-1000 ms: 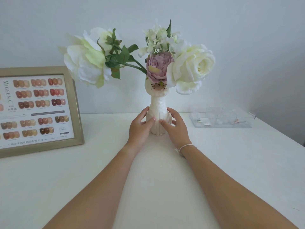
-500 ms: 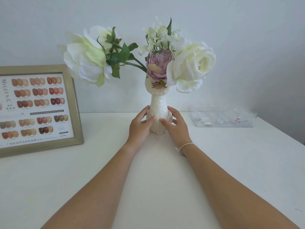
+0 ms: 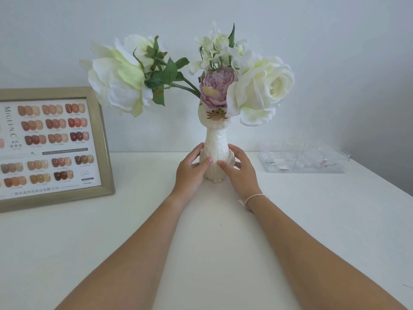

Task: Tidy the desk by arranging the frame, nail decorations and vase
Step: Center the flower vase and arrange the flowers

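A cream cat-shaped vase stands upright on the white desk near the back wall, filled with white and mauve artificial flowers. My left hand wraps its base from the left and my right hand from the right, fingers touching the vase. A gold frame showing rows of nail colour samples leans against the wall at the left. A clear plastic box with compartments holding small nail decorations sits at the back right.
The white desk runs from the wall toward me, its right edge slanting away at the far right. A white wall stands close behind the vase, frame and box.
The vase and both hands stay in almost the same spot; the view has shifted very slightly. My fingers have spread a little on the vase base.
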A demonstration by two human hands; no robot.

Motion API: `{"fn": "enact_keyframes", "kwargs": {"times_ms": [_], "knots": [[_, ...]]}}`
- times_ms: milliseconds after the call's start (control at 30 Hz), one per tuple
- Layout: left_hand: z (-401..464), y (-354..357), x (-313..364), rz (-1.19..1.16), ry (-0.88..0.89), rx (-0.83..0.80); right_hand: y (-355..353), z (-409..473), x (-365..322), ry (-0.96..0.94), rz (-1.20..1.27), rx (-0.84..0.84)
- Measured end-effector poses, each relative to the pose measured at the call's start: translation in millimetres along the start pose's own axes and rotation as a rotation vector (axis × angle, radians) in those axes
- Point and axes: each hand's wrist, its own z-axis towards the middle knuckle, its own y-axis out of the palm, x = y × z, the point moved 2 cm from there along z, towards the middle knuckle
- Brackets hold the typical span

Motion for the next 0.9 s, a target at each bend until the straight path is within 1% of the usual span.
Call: {"fn": "enact_keyframes", "kwargs": {"times_ms": [200, 267, 333, 433, 633, 800, 900], "knots": [[1, -1, 4, 0.022, 0.004, 0.01, 0, 1, 0, 0.01, 0.017, -0.004], [1, -3, 8, 0.018, -0.016, 0.049, 0, 1, 0, 0.015, 0.02, -0.006], [0, -8, 16, -0.027, -0.027, 0.123, -1, 1, 0, 0.016, 0.016, -0.006], [-4, -20, 35, -0.192, -0.003, 0.246, 0, 0, 0, 0.021, 0.017, -0.006], [-12, -47, 89, -0.577, 0.1, 0.458, 0, 0, 0, 0.028, 0.034, -0.002], [-23, -47, 110, -0.756, 0.115, 0.486, 0, -1, 0, 0.037, 0.037, 0.002], [-26, -54, 116, -0.825, 0.12, 0.535, 0, -1, 0, 0.038, 0.036, 0.007]]}}
